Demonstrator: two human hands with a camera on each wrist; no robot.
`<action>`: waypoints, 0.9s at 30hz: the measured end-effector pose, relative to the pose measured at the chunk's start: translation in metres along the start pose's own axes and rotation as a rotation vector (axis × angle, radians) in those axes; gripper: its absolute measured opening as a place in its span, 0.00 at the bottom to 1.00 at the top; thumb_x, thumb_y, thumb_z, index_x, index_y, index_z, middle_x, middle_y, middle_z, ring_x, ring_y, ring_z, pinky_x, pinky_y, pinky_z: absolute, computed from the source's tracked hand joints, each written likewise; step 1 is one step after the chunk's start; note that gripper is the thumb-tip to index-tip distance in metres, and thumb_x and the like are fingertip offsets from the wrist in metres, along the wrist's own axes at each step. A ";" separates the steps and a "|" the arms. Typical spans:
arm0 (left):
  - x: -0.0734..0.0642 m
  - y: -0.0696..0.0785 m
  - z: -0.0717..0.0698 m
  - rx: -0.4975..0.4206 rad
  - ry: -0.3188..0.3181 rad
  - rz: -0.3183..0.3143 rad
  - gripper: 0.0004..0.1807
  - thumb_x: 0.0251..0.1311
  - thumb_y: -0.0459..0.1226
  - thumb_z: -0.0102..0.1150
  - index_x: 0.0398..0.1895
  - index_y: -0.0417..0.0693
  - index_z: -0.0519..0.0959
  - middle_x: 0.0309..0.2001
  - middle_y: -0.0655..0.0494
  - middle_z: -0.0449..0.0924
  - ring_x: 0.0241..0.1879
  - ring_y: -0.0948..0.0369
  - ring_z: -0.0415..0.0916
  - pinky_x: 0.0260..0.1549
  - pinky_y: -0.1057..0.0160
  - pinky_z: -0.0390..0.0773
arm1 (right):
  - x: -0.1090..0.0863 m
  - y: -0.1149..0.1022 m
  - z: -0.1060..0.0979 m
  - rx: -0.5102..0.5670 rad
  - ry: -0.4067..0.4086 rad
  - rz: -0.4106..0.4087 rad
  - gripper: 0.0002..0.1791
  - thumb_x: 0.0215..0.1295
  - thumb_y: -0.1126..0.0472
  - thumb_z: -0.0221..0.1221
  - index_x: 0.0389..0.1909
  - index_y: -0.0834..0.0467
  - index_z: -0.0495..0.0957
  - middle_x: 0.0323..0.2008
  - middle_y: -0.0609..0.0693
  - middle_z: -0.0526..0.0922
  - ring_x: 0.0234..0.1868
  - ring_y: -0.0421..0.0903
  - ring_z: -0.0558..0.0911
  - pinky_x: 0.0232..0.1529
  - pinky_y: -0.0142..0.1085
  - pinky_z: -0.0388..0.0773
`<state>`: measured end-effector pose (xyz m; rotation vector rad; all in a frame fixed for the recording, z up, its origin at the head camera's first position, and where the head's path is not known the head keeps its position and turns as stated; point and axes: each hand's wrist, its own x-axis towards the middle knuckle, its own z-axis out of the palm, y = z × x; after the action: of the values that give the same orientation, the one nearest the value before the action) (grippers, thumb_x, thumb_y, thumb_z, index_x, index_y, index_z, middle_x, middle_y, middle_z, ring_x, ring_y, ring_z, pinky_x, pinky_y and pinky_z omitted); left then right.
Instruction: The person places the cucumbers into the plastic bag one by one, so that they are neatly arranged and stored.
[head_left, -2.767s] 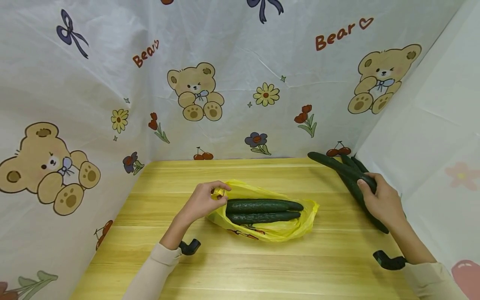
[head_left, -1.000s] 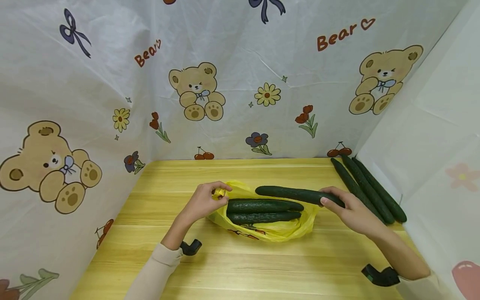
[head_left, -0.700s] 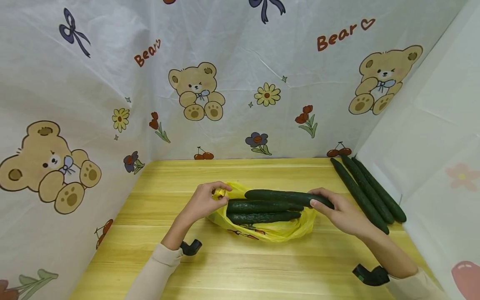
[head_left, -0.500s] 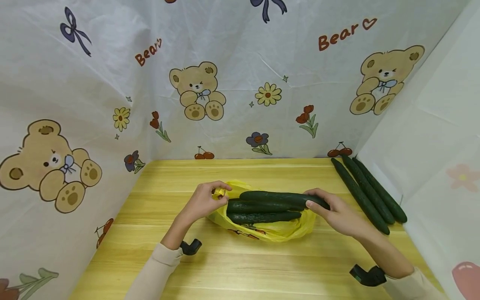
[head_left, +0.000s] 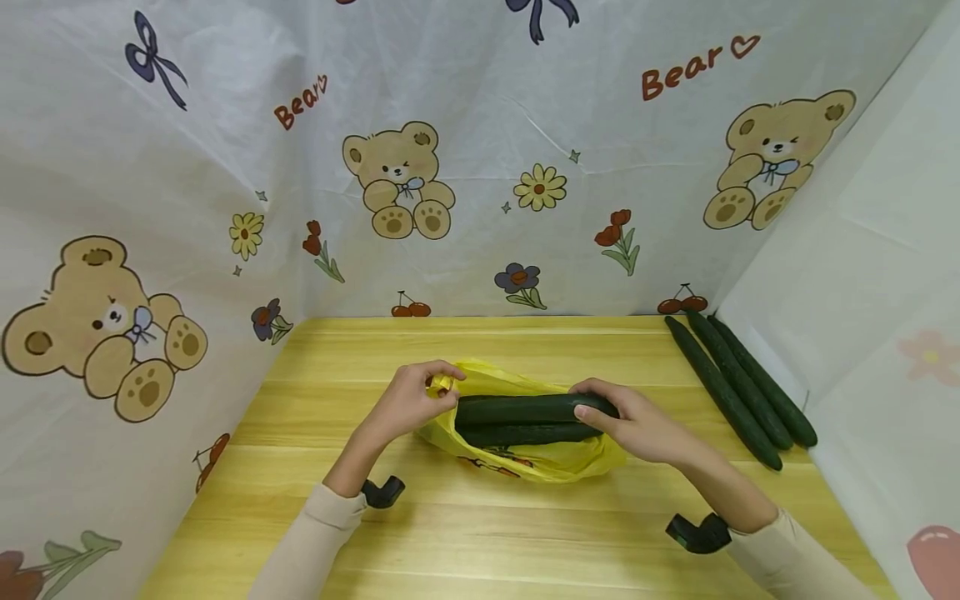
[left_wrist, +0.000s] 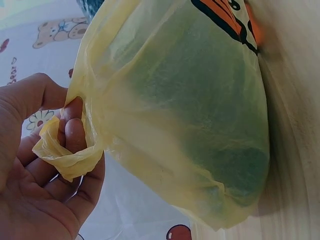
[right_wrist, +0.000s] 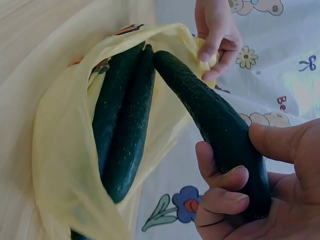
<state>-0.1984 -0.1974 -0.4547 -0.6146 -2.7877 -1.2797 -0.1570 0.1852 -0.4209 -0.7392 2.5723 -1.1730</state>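
Stretching out below everything, the wood-grained bench (head_left: 480,542) is occupied near its middle by a yellow plastic bag (head_left: 558,472), whose mouth is spread wide. Inside it, two cucumbers (right_wrist: 136,132) are laid side by side. Well apart, on the right hand's side, three loose cucumbers (head_left: 731,387) are lined up. One further cucumber, the held cucumber (right_wrist: 212,112), is gripped near one end by the curled fingers and thumb of the right hand (head_left: 633,422). It is held at the bag's mouth, its long axis pointed leftward from those fingers, roughly along the pair; whether they are touched cannot be told. By the left hand (head_left: 412,400), near the far tip, the bag's gathered edge is pinched.
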 end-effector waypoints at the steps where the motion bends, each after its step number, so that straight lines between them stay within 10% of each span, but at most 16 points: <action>1: 0.000 0.000 0.000 0.002 -0.002 -0.002 0.14 0.69 0.39 0.67 0.55 0.54 0.89 0.56 0.55 0.89 0.22 0.66 0.61 0.20 0.68 0.60 | 0.003 -0.001 0.002 0.001 -0.009 -0.003 0.24 0.85 0.49 0.53 0.71 0.56 0.75 0.71 0.62 0.79 0.70 0.62 0.80 0.65 0.61 0.78; 19: -0.001 0.006 -0.003 0.002 -0.009 0.005 0.14 0.69 0.38 0.67 0.55 0.54 0.89 0.56 0.51 0.89 0.25 0.62 0.65 0.22 0.67 0.60 | 0.049 -0.008 0.032 0.036 -0.126 -0.072 0.23 0.85 0.51 0.54 0.70 0.60 0.75 0.56 0.57 0.84 0.40 0.45 0.77 0.42 0.37 0.74; 27: -0.002 0.007 -0.005 0.001 -0.002 0.004 0.14 0.68 0.37 0.68 0.55 0.53 0.89 0.54 0.50 0.89 0.27 0.61 0.67 0.23 0.67 0.61 | 0.049 0.000 0.038 -0.109 -0.083 -0.066 0.20 0.79 0.57 0.62 0.67 0.58 0.78 0.60 0.55 0.86 0.54 0.51 0.86 0.55 0.47 0.84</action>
<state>-0.1950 -0.1977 -0.4470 -0.6214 -2.7871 -1.2782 -0.1834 0.1345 -0.4455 -0.8840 2.5771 -1.0040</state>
